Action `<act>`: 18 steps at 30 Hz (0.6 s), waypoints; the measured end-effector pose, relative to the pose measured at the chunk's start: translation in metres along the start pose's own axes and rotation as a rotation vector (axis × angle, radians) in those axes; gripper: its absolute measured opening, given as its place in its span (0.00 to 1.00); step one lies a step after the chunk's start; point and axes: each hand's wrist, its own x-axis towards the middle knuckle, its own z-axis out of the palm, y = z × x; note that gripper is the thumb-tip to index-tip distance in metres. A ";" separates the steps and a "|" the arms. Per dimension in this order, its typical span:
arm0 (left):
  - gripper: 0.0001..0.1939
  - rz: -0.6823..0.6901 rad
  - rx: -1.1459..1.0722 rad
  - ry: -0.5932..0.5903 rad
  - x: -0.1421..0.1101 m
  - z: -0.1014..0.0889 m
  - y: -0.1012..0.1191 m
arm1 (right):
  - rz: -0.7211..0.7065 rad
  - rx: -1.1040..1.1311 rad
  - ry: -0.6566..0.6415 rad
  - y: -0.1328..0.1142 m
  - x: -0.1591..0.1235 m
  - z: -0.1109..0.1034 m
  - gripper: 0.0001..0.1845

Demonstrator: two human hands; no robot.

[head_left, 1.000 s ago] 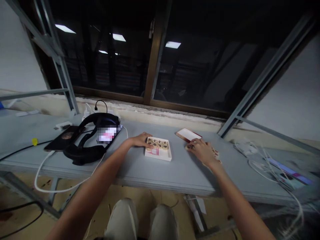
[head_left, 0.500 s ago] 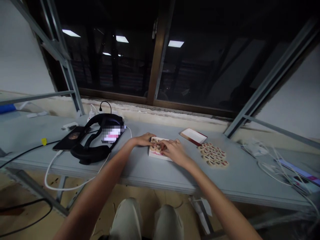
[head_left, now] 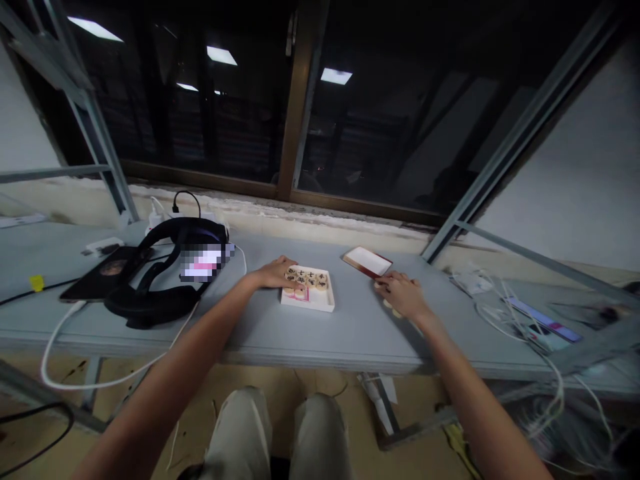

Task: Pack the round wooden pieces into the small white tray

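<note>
A small white box (head_left: 320,303) lies on the grey table (head_left: 300,333), with a row of round wooden game pieces (head_left: 306,278) along its far side. My left hand (head_left: 273,273) rests on the box's far left corner, fingers flat against the pieces. My right hand (head_left: 403,294) lies to the right of the box on a heap of loose pieces, mostly hidden beneath it; its fingers are curled down onto them. The box lid (head_left: 367,262), white inside with a red rim, sits just behind my right hand.
A black headset (head_left: 160,280) and a dark tablet (head_left: 100,280) lie at the left with a white cable (head_left: 75,347) hanging off the edge. A power strip (head_left: 165,217) sits by the window. Tangled white cables (head_left: 505,313) cover the right end. My knees (head_left: 280,427) are below the table.
My right hand went from the loose pieces to the box and has come back to the pieces. My left hand stayed on the box. The view shifted slightly.
</note>
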 end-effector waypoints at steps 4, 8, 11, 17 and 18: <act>0.40 -0.025 -0.023 -0.051 -0.003 -0.003 0.004 | -0.045 0.005 0.082 -0.004 -0.002 0.006 0.13; 0.40 -0.007 -0.036 -0.043 -0.003 -0.002 0.004 | -0.068 -0.041 0.084 -0.006 -0.007 0.002 0.14; 0.38 0.028 -0.042 -0.037 -0.002 -0.001 0.002 | -0.098 -0.060 0.084 -0.016 -0.011 -0.011 0.12; 0.31 0.083 -0.030 -0.037 0.000 0.000 0.001 | -0.378 0.259 0.191 -0.080 -0.013 -0.044 0.12; 0.33 0.073 -0.026 -0.034 0.001 0.000 0.000 | -0.439 0.289 0.167 -0.092 -0.012 -0.047 0.12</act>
